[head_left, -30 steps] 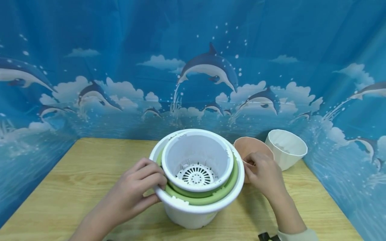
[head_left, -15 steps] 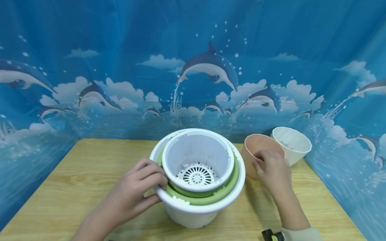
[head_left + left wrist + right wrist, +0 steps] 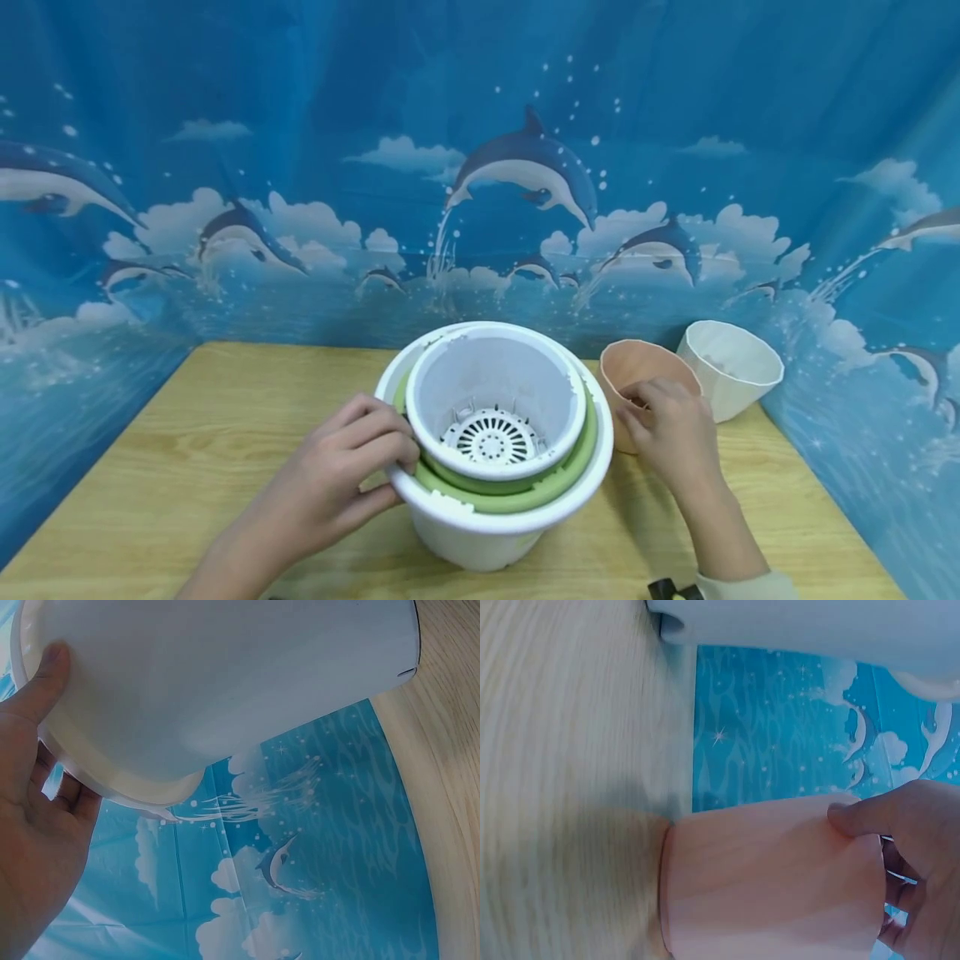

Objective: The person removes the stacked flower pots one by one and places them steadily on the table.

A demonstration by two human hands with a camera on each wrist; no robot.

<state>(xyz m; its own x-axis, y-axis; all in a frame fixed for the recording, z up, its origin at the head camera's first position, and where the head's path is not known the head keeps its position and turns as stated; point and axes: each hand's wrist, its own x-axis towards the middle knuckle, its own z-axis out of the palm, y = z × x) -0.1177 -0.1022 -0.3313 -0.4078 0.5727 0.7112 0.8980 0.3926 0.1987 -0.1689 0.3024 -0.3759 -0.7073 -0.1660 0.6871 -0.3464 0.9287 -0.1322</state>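
Nested plant pots stand at the middle of the table in the head view: a large white outer pot (image 3: 472,542), a green-rimmed pot (image 3: 517,498) inside it, and a smaller white pot (image 3: 487,367) with a slotted bottom on top. My left hand (image 3: 345,467) grips the outer pot's rim, thumb on its outside wall (image 3: 225,690) in the left wrist view. To the right, my right hand (image 3: 671,429) pinches the near rim of a peach-coloured pot (image 3: 618,417). In the right wrist view its thumb lies outside the peach pot (image 3: 772,877) and the other fingers reach inside.
A cream faceted pot (image 3: 735,367) stands behind the peach pot at the back right, close beside it. The wood-grain table (image 3: 225,433) meets a blue dolphin-print curtain (image 3: 360,200) at the back and sides.
My right hand has moved the peach pot right, away from the nested pots, then slightly back. The cream pot has shifted a little right. My left hand keeps its grip in place.
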